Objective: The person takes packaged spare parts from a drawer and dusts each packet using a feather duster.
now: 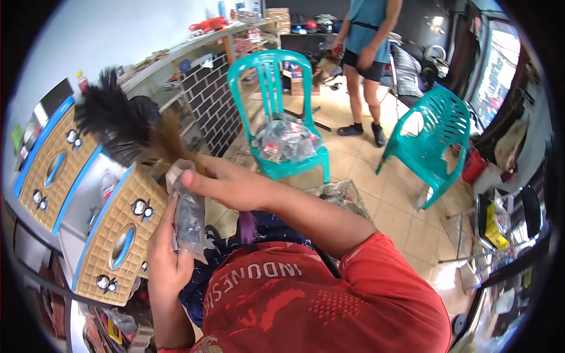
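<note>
My left hand [168, 247] is closed around a clear plastic packet [190, 220] with something greyish inside, its kind unclear. My right hand [229, 183] is closed at the packet's top end, thumb pressed on it. A feather duster [118, 117] with black and brown feathers runs behind my right hand and seems gripped by its hidden fingers. Purple strands [246, 228] show below my right wrist, in line with the duster. Just left of my hands stands a tan waffle-patterned drawer front [94, 259] with penguin figures and blue edging.
A green plastic chair [271, 62] ahead bears clear plastic bags [288, 141]. Another green armchair [424, 150] stands to the right. A person [368, 53] in a blue top stands behind, a brownish thing near one hand. A glass display counter [170, 59] lines the left wall.
</note>
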Demonstrator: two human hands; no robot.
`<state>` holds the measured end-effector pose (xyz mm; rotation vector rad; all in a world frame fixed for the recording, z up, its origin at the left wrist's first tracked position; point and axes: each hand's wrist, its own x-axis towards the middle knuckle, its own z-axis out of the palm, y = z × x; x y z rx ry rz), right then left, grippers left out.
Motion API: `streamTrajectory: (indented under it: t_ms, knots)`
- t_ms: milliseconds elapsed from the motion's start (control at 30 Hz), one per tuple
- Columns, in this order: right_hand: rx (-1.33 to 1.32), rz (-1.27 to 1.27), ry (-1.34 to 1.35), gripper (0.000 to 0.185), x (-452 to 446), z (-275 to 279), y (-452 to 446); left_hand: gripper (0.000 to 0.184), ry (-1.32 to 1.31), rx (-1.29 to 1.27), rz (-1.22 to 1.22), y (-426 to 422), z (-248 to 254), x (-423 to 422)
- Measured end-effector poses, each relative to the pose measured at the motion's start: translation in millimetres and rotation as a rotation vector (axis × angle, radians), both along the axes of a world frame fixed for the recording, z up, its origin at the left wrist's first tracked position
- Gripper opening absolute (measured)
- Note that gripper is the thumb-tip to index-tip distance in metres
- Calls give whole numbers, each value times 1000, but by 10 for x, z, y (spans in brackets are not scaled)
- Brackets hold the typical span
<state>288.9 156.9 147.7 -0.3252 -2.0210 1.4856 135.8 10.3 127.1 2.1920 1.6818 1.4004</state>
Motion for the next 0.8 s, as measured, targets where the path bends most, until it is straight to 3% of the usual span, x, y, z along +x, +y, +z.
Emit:
streamTrajectory:
  t_ms: [167,233,267,367,433,500,533,567,633,667,733,767,800]
  knots:
    - [118,-111,-87,60,170,43,-100,56,187,-62,-86,61,28,-45]
    - [-32,-25,171,52,201,-14,-103,59,86,62,-76,138,24,29]
    - [-67,-73,160,48,194,-24,-76,61,-147,-17,-170,175,2,48]
    - [-200,-189,180,46,422,156,-315,61,-207,145,-273,343,-32,21]
    - [-179,-268,164,37,442,125,-321,65,-272,99,-321,419,-50,-39]
    - [-74,-407,351,36,518,163,-451,78,-335,-65,-433,527,-110,-160]
    - [-159,-429,323,37,561,170,-477,84,-578,-211,-536,515,-117,-84]
    - [-152,-451,327,37,591,186,-557,84,-574,-215,-559,550,-152,-155]
    - [-268,-501,361,37,626,254,-748,81,-488,-723,-944,648,-282,-324]
    - [-240,-531,314,38,627,244,-792,81,-476,-725,-976,652,-345,-302]
    - [-145,-496,329,39,629,252,-906,70,-821,-785,-1361,640,-437,-168]
    - [-64,-429,336,40,602,250,-957,70,-809,-796,-1393,620,-382,-106]
    - [109,-464,466,40,504,85,-836,66,-892,-828,-1268,552,-276,-66]
